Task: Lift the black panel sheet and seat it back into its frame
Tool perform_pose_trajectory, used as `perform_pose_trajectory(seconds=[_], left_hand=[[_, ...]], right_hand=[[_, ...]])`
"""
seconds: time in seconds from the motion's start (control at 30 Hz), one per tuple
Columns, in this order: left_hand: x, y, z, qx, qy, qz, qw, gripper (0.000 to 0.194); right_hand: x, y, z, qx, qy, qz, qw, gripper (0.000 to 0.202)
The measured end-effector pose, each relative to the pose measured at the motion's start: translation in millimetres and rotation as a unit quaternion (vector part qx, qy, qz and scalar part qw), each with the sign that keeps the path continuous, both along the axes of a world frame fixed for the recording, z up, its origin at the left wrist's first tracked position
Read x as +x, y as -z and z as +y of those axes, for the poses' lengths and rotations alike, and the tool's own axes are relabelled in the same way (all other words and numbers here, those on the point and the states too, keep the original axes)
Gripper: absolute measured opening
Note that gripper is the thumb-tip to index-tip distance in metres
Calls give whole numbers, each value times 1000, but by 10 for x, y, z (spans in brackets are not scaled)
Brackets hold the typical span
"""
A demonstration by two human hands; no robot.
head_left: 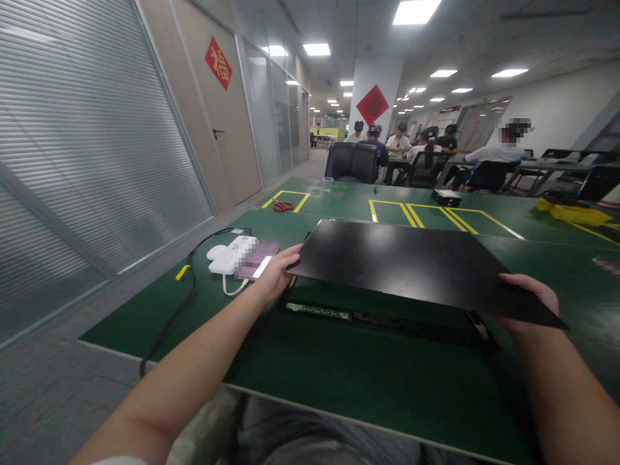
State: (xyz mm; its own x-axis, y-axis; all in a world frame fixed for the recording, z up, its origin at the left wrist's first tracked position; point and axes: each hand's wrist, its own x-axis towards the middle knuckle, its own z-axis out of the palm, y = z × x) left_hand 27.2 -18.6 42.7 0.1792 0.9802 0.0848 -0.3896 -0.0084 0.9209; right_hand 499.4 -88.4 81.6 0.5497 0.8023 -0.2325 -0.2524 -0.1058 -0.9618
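Note:
A thin, flat black panel [402, 261] with a dull sheen is held between my two hands, tilted over the green table. My left hand [278, 274] grips its left edge, thumb on top and fingers underneath. At the right edge, my right hand [530, 300] holds it the same way, its lower fingers partly hidden. Under the panel lies a dark frame [411, 326] with a narrow green circuit strip [317, 311] along its near side. The panel hides most of that frame's far part.
Left of the panel lie a phone [259, 255], white devices [225, 258] and a black cable [194, 290]. Farther back are red-handled scissors [283, 206], a clear cup [327, 185], a black box [445, 197] and yellow tape marks. People sit at tables beyond a black chair [351, 163].

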Motion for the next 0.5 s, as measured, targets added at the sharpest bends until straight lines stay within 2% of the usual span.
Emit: perform_pose_trajectory(seconds=[0.07, 0.13, 0.23, 0.3, 0.4, 0.5], left_hand=[[21, 33, 1, -4, -1, 21, 1000, 48], [39, 75, 0, -3, -10, 56, 998, 53], [41, 129, -11, 61, -40, 178, 981, 62], [22, 147, -22, 139, -67, 297, 942, 63], [-17, 164, -29, 217, -74, 430, 873, 64], [-48, 203, -15, 225, -57, 476, 848, 63]], right_hand=[[1, -37, 2, 35, 30, 17, 999, 8], [8, -63, -5, 59, 105, 28, 992, 9], [17, -69, -24, 108, 199, -7, 974, 14], [2, -66, -24, 145, 218, -16, 965, 14], [-53, -74, 15, 149, 220, 37, 963, 15], [-66, -60, 99, 176, 188, 87, 962, 16]])
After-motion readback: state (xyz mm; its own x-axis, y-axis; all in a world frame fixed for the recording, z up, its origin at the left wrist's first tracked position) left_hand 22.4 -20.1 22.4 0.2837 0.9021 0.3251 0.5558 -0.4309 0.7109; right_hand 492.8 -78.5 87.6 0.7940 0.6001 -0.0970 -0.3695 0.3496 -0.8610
